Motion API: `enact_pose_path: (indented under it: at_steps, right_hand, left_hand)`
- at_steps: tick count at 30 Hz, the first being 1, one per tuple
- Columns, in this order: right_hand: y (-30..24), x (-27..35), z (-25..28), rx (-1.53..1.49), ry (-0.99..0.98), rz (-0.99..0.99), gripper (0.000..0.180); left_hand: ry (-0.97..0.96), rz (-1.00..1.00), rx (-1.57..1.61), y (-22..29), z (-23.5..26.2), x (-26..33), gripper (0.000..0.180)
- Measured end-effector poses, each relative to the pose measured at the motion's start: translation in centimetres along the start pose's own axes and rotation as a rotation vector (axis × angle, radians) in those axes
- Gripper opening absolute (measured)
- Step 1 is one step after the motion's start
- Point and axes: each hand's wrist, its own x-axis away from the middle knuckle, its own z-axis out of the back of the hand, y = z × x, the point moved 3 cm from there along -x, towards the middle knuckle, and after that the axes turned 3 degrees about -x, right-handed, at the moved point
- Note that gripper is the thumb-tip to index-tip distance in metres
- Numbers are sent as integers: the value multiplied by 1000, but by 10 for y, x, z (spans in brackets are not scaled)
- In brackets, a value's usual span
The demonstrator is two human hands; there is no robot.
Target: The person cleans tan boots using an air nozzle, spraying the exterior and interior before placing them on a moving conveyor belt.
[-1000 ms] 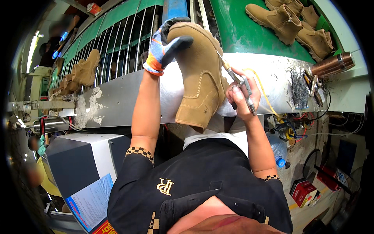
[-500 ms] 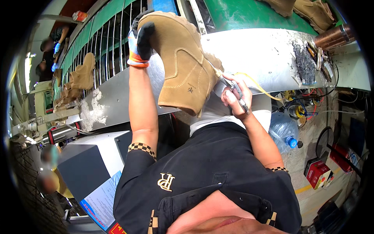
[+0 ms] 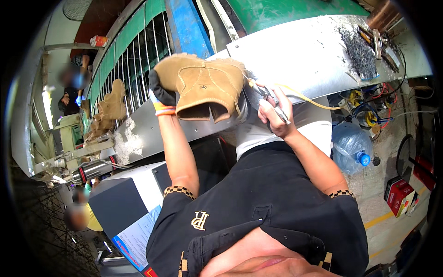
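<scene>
A tan suede ankle boot (image 3: 210, 87) is tilted over the metal table's front edge, its dark opening facing me. My left hand (image 3: 162, 96), in a white, black and orange work glove, grips the boot at its toe end; part of the fingers is hidden behind it. My right hand (image 3: 276, 121) is bare and closed round a slim silver hand tool with a fine pointed tip (image 3: 258, 89). That tip is close to the right side of the boot, by the sole edge; contact I cannot tell. A yellow hose (image 3: 307, 101) runs off to the right from behind the tool.
More tan boots (image 3: 112, 104) stand in a row on the barred rack to the left. Small tools (image 3: 380, 48) lie by a black crusted patch on the metal table (image 3: 295, 51). A large clear water bottle (image 3: 349, 145) is on the floor at right. Other people (image 3: 73, 94) are at far left.
The boot has been lowered toward me and tilted, so its opening now shows. My left hand came down with it. My right hand still holds the tool beside the boot. The view has shifted.
</scene>
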Motion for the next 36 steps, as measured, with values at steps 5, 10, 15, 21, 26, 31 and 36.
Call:
enact_pose_path:
  at_steps: [5,10,15,21,26,31,36]
  right_hand:
    - [-2,-12,-6,24,-8,61,41]
    - [10,-20,-9,93,-22,105,42]
    - [16,-25,-14,177,-26,185,44]
    - [18,-23,-9,191,-11,152,45]
    - [18,-25,-8,154,-11,90,43]
    - [23,-18,-10,14,-71,-10,42]
    - [17,-12,-5,8,-119,-144,39]
  left_hand:
    - [136,143,153,-9,29,51,55]
    - [206,237,171,-13,36,106,61]
    - [182,458,42,-12,25,165,66]
    - [97,652,-261,-13,-18,222,77]
    - [52,705,-212,-20,-58,233,83]
    - [-71,765,43,-34,-83,225,81]
    - [-148,826,69,-36,-120,216,86]
